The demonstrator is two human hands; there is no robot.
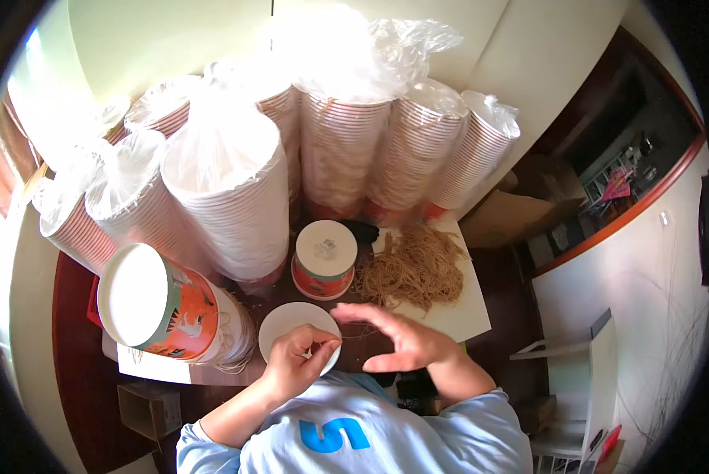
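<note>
I see my left hand (295, 365) fingers pinching a rubber band (353, 335) over the lid (279, 320); right hand (398, 341) at 3 o'clock, fingers spread, hooking the band.

This looks like a small packing workroom. Tall plastic-wrapped stacks of paper bowls (236, 189) crowd a dark wooden table (74, 332), a heap of rubber bands (410, 268) lies on it, and cardboard boxes (149, 409) sit below.

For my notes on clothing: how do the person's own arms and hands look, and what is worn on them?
Both hands, left hand and right hand, are bare: no gloves, rings or watch visible. The forearms are uncovered. Light blue sleeves end near the elbows, part of a light blue shirt with a darker blue marking on the chest.
</note>
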